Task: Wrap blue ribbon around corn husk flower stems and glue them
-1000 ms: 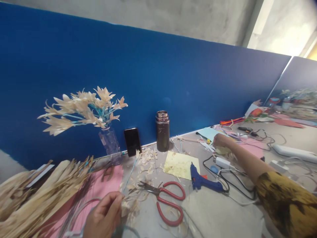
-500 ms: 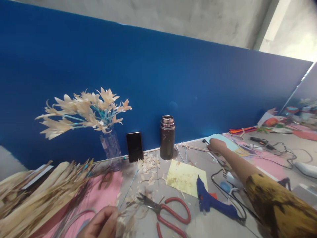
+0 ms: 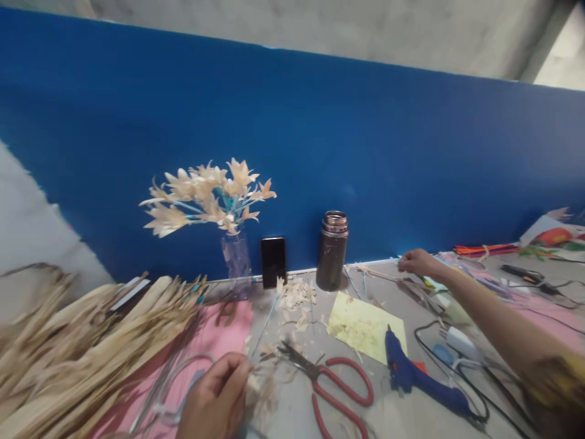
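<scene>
My left hand (image 3: pixel 217 393) is low in the middle, thumb and fingers pinched together; whatever is between them is too blurred to name. Right of it lie red-handled scissors (image 3: pixel 315 371), blades partly apart. My right hand (image 3: pixel 417 263) reaches to the foot of the blue wall, fingers closed, with their contents hidden. Beside it are thin pale sticks (image 3: pixel 377 273) and a bit of light blue sheet. A blue glue gun (image 3: pixel 418 381) lies near a yellow paper (image 3: pixel 361 320) strewn with pale scraps. Pale petals (image 3: pixel 297 294) lie heaped on the table.
Cream flowers (image 3: pixel 205 195) stand in a clear vase (image 3: pixel 236 262) beside an upright phone (image 3: pixel 273 262) and a dark open bottle (image 3: pixel 332 253). Dried husks (image 3: pixel 114 341) cover the left over pink paper (image 3: pixel 235 326). Cables and a white plug (image 3: pixel 461 341) lie at right.
The view has turned left, so everything sits further right in the picture. My right hand stays by the wall, and less of the light blue sheet shows. My left hand remains pinched.
</scene>
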Action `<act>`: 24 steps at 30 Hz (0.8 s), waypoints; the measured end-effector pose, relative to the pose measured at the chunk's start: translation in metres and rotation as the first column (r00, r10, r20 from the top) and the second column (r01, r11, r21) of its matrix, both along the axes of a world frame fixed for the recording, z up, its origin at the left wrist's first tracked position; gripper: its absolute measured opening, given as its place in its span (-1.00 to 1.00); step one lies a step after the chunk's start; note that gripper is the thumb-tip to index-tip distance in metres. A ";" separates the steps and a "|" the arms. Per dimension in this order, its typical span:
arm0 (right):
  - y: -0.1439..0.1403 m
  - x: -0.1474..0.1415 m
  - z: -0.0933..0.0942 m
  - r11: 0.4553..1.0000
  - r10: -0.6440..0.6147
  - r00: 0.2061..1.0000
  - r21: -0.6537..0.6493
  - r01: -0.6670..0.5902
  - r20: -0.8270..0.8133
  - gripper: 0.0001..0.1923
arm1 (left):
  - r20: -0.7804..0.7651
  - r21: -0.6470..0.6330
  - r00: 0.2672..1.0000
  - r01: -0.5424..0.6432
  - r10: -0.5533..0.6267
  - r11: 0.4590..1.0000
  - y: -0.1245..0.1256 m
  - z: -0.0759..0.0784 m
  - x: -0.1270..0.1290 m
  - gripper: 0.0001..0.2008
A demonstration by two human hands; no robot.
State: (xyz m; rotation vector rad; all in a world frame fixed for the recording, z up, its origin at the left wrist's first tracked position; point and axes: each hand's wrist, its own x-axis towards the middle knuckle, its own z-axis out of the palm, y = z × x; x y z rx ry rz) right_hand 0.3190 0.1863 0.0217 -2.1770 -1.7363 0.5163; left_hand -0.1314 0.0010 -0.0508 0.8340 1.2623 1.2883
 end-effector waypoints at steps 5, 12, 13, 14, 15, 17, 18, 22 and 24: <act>-0.086 -0.101 0.003 0.959 0.282 0.908 0.079 -0.271 -0.310 -0.76 | 0.134 0.007 0.983 0.123 -0.122 0.992 -0.016 0.018 0.016 -0.57; -0.187 -0.241 -0.013 0.914 0.378 0.677 0.139 -0.381 -0.631 -0.78 | 0.106 0.123 0.971 0.199 -0.213 0.972 -0.038 0.034 0.029 -0.73; -0.192 -0.249 -0.014 0.910 0.385 0.659 0.149 -0.387 -0.646 -0.78 | 0.083 0.137 0.973 0.202 -0.215 0.970 -0.039 0.035 0.030 -0.74; -0.194 -0.254 -0.015 0.906 0.395 0.646 0.163 -0.390 -0.653 -0.78 | 0.061 0.148 0.974 0.209 -0.219 0.967 -0.041 0.036 0.030 -0.74; -0.195 -0.257 -0.016 0.902 0.409 0.637 0.183 -0.390 -0.653 -0.78 | 0.040 0.157 0.974 0.213 -0.222 0.964 -0.041 0.037 0.030 -0.74; -0.195 -0.259 -0.016 0.895 0.434 0.637 0.222 -0.387 -0.637 -0.80 | 0.016 0.168 0.974 0.221 -0.226 0.961 -0.042 0.039 0.029 -0.72; -0.194 -0.259 -0.016 0.893 0.440 0.640 0.233 -0.385 -0.630 -0.81 | 0.011 0.169 0.974 0.222 -0.227 0.960 -0.042 0.040 0.028 -0.71; -0.194 -0.260 -0.018 0.883 0.458 0.607 0.251 -0.397 -0.649 -0.80 | 0.005 0.152 0.977 0.210 -0.213 0.966 -0.041 0.040 0.025 -0.74; -0.194 -0.261 -0.019 0.876 0.466 0.582 0.257 -0.407 -0.666 -0.78 | -0.001 0.144 0.980 0.197 -0.199 0.970 -0.040 0.040 0.024 -0.75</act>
